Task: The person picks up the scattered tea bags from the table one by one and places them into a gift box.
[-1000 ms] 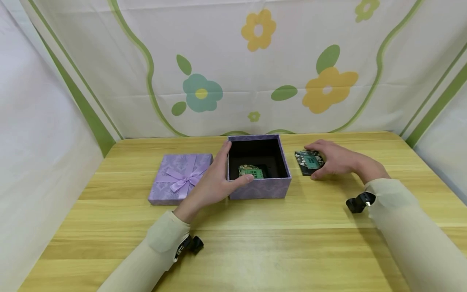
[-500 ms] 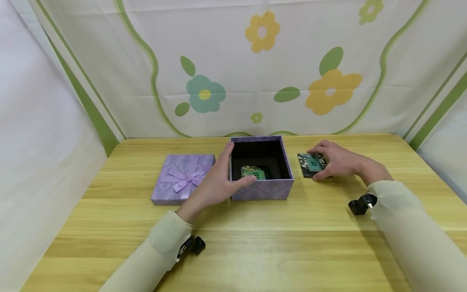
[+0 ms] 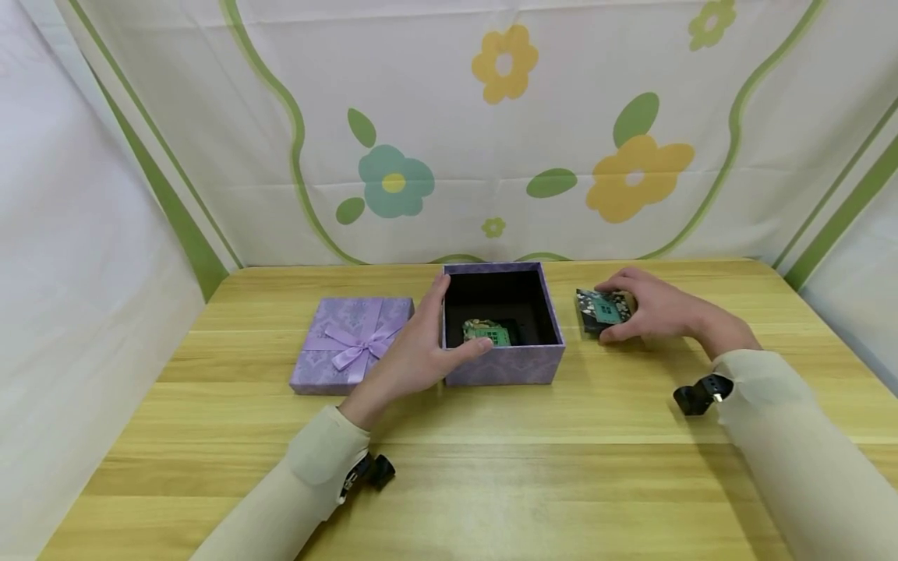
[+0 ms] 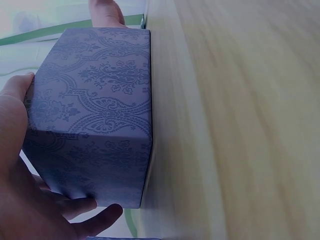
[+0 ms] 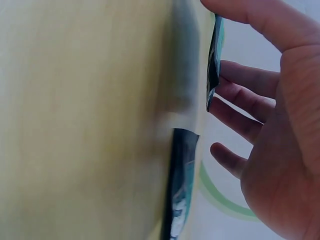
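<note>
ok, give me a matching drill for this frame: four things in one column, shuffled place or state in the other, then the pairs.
Things:
1. purple lid with bow
2. open purple box
3. card in the right hand
4. card with green house

Places or states:
A. lying inside the box
B. lifted off the table at one edge, pinched by the right hand
C. flat on the table, left of the box
D. gripped at its left wall and front corner by the left hand

Pairs: 1-C, 2-D, 3-B, 4-A

bright, even light; blurred wrist views
</note>
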Demonstrator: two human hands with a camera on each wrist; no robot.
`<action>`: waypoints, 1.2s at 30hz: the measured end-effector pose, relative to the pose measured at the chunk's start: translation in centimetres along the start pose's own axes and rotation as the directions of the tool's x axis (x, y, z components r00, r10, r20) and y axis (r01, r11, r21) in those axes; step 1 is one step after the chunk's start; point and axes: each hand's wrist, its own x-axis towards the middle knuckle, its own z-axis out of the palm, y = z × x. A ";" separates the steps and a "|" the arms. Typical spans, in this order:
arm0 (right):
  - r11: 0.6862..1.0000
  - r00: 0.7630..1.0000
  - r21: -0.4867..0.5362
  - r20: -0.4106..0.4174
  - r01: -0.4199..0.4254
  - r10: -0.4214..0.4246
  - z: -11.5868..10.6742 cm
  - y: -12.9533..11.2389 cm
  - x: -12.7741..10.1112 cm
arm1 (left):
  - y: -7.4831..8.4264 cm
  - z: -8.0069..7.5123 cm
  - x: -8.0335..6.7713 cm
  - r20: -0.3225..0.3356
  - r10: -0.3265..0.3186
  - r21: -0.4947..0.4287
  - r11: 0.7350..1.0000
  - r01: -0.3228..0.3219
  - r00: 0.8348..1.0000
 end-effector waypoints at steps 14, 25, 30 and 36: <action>0.998 0.997 0.028 -0.064 0.053 -0.051 -3.4 -4.1 -0.6 | 0.1 0.0 -0.1 0.004 0.005 -0.006 1.000 -0.005 1.000; 0.987 0.982 -0.017 -0.098 0.162 -0.163 -4.9 -8.8 -0.2 | 0.2 -0.2 -0.3 -0.010 0.001 0.006 1.000 -0.001 1.000; 0.978 0.973 -0.024 -0.096 0.209 -0.211 -4.6 -10.7 0.4 | 0.1 -0.2 -0.3 -0.010 0.006 0.007 1.000 -0.006 1.000; 0.960 0.955 -0.020 -0.092 0.281 -0.281 -3.6 -12.6 1.5 | 0.3 -0.2 -0.2 -0.009 -0.005 0.004 1.000 0.005 1.000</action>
